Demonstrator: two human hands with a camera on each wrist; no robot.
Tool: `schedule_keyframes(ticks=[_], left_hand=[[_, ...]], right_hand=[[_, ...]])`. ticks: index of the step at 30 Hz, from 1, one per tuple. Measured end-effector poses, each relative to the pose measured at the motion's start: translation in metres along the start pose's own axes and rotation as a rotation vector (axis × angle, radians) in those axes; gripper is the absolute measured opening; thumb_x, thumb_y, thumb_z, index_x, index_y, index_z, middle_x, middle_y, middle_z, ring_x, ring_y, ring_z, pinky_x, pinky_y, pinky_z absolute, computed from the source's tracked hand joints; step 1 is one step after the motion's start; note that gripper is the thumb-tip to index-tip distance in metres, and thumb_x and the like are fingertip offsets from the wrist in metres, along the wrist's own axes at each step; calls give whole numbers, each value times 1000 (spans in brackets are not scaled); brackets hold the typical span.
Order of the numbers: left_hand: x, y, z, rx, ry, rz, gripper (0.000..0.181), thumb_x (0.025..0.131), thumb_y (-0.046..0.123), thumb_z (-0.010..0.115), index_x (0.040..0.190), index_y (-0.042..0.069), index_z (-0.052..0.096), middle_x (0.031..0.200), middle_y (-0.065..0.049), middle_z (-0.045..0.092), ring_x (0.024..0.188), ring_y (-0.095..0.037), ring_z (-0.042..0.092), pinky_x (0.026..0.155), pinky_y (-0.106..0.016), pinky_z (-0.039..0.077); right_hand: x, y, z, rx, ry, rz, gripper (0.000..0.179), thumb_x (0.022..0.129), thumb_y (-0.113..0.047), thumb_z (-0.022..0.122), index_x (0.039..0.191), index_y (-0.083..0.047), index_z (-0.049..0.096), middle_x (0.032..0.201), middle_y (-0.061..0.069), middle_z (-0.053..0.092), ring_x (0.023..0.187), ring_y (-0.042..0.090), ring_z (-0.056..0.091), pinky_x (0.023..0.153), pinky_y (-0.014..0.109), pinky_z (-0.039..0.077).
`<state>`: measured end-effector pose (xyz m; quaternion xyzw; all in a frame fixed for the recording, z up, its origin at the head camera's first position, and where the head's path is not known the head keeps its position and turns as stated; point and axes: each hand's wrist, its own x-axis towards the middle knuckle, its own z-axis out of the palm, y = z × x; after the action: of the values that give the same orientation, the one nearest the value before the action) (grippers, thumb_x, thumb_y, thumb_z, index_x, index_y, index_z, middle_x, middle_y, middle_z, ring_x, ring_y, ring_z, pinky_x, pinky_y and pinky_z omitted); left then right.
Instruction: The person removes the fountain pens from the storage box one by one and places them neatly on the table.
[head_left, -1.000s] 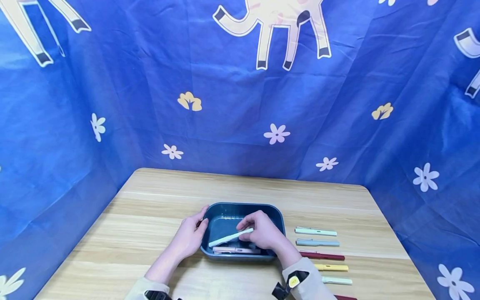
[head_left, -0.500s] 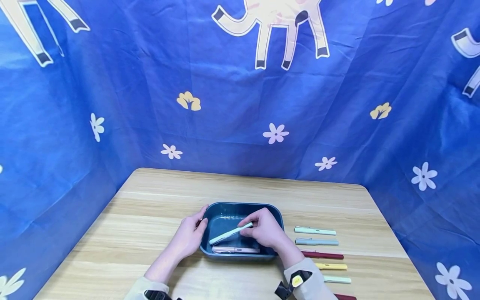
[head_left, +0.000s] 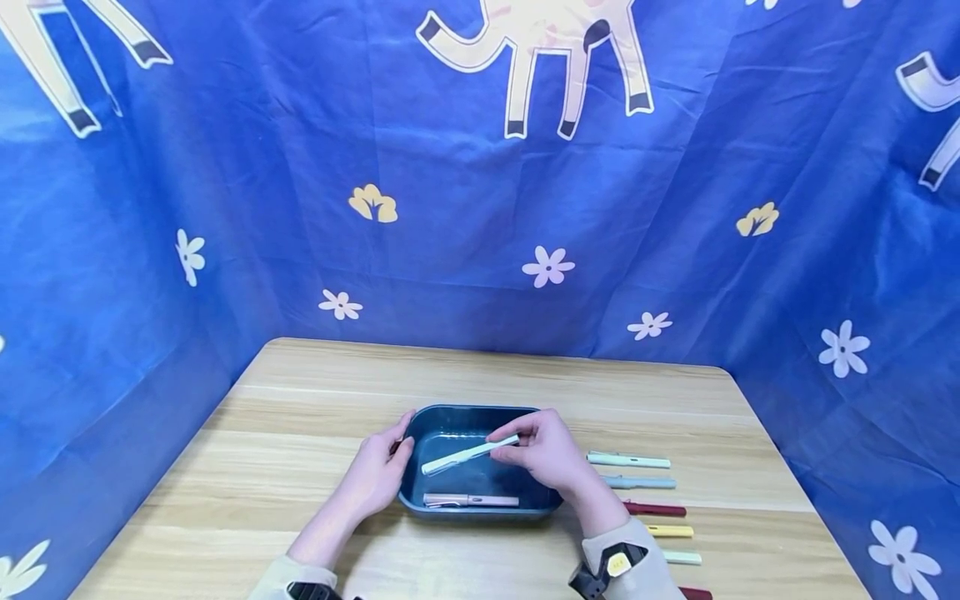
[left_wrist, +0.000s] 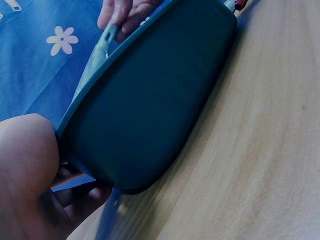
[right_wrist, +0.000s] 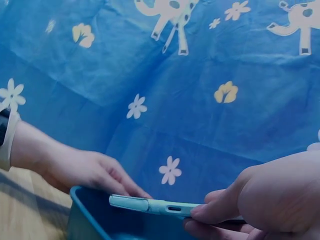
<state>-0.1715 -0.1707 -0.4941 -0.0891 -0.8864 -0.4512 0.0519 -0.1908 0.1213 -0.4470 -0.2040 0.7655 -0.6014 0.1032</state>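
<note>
A dark teal box [head_left: 438, 442] sits on the table, its left end gripped by my left hand [head_left: 381, 468]. In the left wrist view, the thumb lies by the rim and the other fingers are partly hidden behind the box's end. Over the box, my right hand [head_left: 546, 450] pinches one end of a pale mint pen [head_left: 461, 457] with thumb and fingers. The pen tilts, its capped end pointing left; the right wrist view shows its clip side and a small barrel window. A pinkish-silver pen [head_left: 471, 501] lies inside the box along the near wall.
Right of the box several pens lie in a column: a mint pen [head_left: 628, 460], a grey-blue pen [head_left: 640, 482], a dark red pen [head_left: 656, 509], a yellow pen [head_left: 670, 531] and others nearer. My right forearm covers some ends. A blue patterned curtain [head_left: 465, 208] surrounds the table [head_left: 330, 392].
My right hand has lifted the mint pen away from the near wall, moving it up and slightly right. My left hand stays on the box.
</note>
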Motion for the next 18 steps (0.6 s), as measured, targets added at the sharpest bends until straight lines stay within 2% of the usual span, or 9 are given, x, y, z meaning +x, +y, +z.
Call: schedule_keyframes(ticks=[4,6,8,10,12,14,18], left_hand=[[0,0,0,0,0,-1,50,111,9,52,159,-2,43,156,-25,47,144,-37,46,121,-52,34],[1,0,0,0,2,-2,50,110,9,52,159,-2,43,155,-25,48,144,-37,46,121,-52,34],[1,-1,1,0,3,-3,50,110,9,52,158,-3,43,154,-25,49,143,-37,47,121,-52,34],[1,-1,0,0,6,-1,50,110,8,52,158,-3,44,154,-26,49,143,-38,47,120,-52,35],[1,-1,0,0,7,2,50,110,8,53,158,-4,44,155,-25,49,143,-38,47,120,-52,35],[1,-1,0,1,7,5,50,110,8,52,158,-4,44,155,-25,48,143,-39,47,120,-53,35],[1,-1,0,0,2,1,50,110,9,52,158,-3,43,156,-25,47,144,-39,45,121,-53,34]], right_hand=[[-7,-4,-8,61,-1,-11,22,89,-2,84,108,7,80,51,-2,44,45,9,29,45,19,31],[-10,-5,-12,102,-4,2,24,89,-1,83,110,10,78,55,2,56,47,7,31,47,19,33],[-13,-4,-16,135,-4,20,25,90,0,82,111,12,77,66,7,69,49,6,44,53,17,45],[-15,-3,-18,165,-7,35,25,91,2,81,113,13,75,82,15,77,60,8,62,65,20,58],[-18,-2,-21,186,-4,45,24,91,3,80,113,13,75,95,20,78,76,15,74,79,27,63],[-21,-1,-23,194,1,52,24,92,3,80,113,13,75,101,23,78,89,20,77,86,31,63],[-27,-3,-29,166,24,67,26,91,-3,82,113,9,77,96,19,79,84,23,77,84,30,63]])
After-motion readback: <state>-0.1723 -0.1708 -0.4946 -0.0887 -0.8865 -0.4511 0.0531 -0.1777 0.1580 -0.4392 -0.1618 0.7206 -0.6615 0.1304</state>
